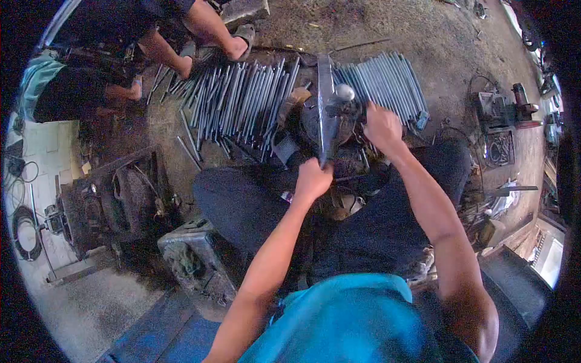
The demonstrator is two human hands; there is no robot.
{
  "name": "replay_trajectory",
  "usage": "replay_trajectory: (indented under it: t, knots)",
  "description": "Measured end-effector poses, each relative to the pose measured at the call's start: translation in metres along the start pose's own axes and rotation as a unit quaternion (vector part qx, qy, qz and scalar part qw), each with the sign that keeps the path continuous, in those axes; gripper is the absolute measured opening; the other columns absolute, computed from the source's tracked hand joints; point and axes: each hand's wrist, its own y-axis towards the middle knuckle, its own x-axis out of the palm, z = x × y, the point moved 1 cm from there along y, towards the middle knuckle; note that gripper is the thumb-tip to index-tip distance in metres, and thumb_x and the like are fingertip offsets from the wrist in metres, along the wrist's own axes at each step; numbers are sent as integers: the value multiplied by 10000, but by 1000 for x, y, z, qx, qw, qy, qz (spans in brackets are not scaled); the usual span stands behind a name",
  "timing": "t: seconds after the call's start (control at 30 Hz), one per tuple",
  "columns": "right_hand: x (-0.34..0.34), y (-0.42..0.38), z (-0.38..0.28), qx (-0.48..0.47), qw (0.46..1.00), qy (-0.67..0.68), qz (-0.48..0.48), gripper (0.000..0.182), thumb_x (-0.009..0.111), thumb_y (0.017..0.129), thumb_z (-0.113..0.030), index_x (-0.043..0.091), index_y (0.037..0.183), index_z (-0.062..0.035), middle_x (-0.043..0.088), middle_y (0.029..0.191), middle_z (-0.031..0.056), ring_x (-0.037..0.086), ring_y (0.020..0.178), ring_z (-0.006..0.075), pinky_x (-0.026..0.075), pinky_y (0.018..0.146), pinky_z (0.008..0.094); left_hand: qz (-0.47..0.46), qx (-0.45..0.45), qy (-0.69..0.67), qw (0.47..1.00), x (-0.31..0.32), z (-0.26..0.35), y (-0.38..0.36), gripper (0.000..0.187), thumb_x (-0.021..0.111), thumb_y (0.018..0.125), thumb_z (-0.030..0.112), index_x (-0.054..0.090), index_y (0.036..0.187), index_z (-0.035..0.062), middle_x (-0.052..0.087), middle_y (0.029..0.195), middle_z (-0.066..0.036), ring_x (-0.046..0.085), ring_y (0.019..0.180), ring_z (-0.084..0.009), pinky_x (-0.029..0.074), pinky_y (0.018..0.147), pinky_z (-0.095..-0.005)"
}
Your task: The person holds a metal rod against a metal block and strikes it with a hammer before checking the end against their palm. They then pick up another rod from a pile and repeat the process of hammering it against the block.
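My left hand (pixel 314 180) is closed around the near end of a long, flat metal bar (pixel 325 91), which points away from me with light shining off its face. To the right of the bar, my right hand (pixel 382 126) grips a dark tool with a shiny rounded head (pixel 345 92); I cannot tell its exact kind. The head sits right beside the bar. Beneath both is a dark round block (pixel 311 121), partly hidden by the bar and the tool. My legs are spread on either side of it.
Rows of metal rods lie on the ground to the left (pixel 242 106) and right (pixel 387 85). Another person's sandalled foot (pixel 243 43) is beside the left rods. A dark machine (pixel 130 199) stands at left, and a power tool (pixel 523 109) at far right.
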Motion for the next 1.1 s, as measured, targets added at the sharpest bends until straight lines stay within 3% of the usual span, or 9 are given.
replay_trajectory:
  t: [0.17,0.23,0.4,0.47,0.6,0.7,0.77,0.83,1.1]
  knots:
    - [-27,14,11,-64,995,-15,70,360,623,676,-75,565,1030,-46,648,945,159,613,942,363,484,796,455,-65,20,47,997,48,-34,-20,473,587,896,421,642,931,-48,604,886,-348,588,938,-479,473,793,-529]
    - [-43,14,12,-47,990,0,130,297,632,675,-89,548,956,-40,646,892,152,637,881,346,504,778,457,-38,105,35,993,52,-33,-19,482,550,921,432,620,956,-43,610,864,-333,589,920,-483,464,789,-545]
    - [-110,11,7,-31,976,44,211,394,617,653,-119,590,1040,-49,664,959,143,639,903,344,515,794,439,42,100,-32,994,-13,40,-31,474,448,977,378,591,843,-53,601,835,-336,581,860,-505,450,760,-562]
    - [-133,16,5,-63,931,68,352,462,662,662,-166,593,1106,-60,672,954,146,646,855,360,522,766,441,83,77,31,993,-15,18,-12,477,444,978,361,592,836,-69,597,834,-344,579,848,-512,446,756,-567]
    - [-147,17,-10,-102,878,205,420,512,761,652,-254,581,1088,-54,672,892,178,651,773,395,523,682,463,59,17,36,997,-7,9,-6,460,430,982,360,591,876,-57,606,876,-328,573,858,-517,445,774,-562]
    - [-66,22,9,-126,878,262,381,491,754,659,-258,562,1052,-36,665,877,197,653,790,393,524,682,462,66,63,85,992,1,-7,4,467,420,981,375,608,908,-46,607,905,-328,573,890,-511,451,783,-552]
    - [-33,-8,2,-19,971,147,188,429,720,674,-210,544,1018,-24,662,863,205,656,788,386,524,681,465,51,79,81,992,-4,-6,4,475,425,977,384,629,919,-41,600,924,-335,569,921,-499,453,794,-543]
    - [-4,-13,9,-22,998,45,31,323,669,679,-130,533,953,-27,656,839,190,655,776,373,524,688,468,44,-10,25,999,-15,16,-11,489,434,977,366,608,887,-81,598,892,-359,563,916,-533,441,823,-568]
    - [-108,12,16,-32,968,63,240,350,642,697,-106,589,1035,-31,658,838,170,635,795,400,518,707,465,40,-10,12,999,-27,18,-9,509,433,976,381,606,880,-87,591,916,-364,553,942,-530,428,844,-570]
